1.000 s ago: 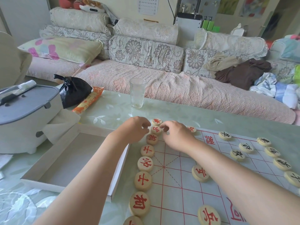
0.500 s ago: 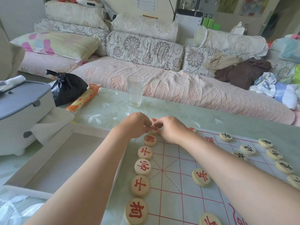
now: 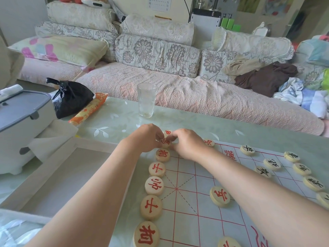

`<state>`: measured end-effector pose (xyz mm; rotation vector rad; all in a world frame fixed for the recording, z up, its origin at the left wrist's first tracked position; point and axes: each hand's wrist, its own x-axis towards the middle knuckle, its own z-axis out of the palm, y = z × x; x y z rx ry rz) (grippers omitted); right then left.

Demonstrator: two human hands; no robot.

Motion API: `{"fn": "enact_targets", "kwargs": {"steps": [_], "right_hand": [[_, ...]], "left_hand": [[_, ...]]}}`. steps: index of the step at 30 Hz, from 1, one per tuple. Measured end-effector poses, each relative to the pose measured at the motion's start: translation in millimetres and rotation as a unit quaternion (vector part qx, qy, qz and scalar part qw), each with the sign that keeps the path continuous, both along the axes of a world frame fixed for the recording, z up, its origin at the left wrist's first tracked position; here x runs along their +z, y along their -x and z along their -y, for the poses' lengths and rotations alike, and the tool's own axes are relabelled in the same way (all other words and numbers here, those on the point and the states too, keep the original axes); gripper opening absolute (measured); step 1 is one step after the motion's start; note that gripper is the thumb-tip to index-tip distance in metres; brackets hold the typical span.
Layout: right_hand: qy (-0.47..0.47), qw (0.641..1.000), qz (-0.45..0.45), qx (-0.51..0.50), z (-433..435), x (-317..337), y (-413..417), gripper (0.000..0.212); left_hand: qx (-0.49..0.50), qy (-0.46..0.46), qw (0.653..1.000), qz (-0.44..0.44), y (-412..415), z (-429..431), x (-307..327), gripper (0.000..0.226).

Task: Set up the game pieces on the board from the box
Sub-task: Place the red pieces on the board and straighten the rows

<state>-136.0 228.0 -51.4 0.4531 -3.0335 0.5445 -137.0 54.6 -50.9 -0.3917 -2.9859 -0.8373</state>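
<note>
Left hand (image 3: 147,138), right hand (image 3: 188,145) both curled, fingertips pinching same red piece (image 3: 165,143) at far end of red row (image 3: 156,169) along board (image 3: 187,207) edge. Probably nudging it square onto its corner-side point. Box (image 3: 58,175) just left of board.

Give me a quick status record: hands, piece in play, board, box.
left hand: pinches red piece
right hand: pinches the same piece
location: far end of red column, at board left edge
black pieces: along board's right side
box: left of board, no pieces visible inside
glass: upright beyond the hands
</note>
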Motion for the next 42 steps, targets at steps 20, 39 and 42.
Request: {"fn": "enact_targets", "kwargs": {"steps": [20,39,42], "right_hand": [[-0.204,0.973,-0.018,0.107,6,18,57,0.05],[-0.155,0.986,-0.02,0.061,-10,13,57,0.043],[-0.132,0.989,-0.005,0.067,-10,10,56,0.048]], "left_hand": [[0.089,0.009,0.996,0.006,34,-1,-4,0.027],[0.078,-0.011,0.997,0.001,41,-8,-13,0.03],[0.076,-0.035,0.997,0.004,42,-7,-17,0.028]]}}
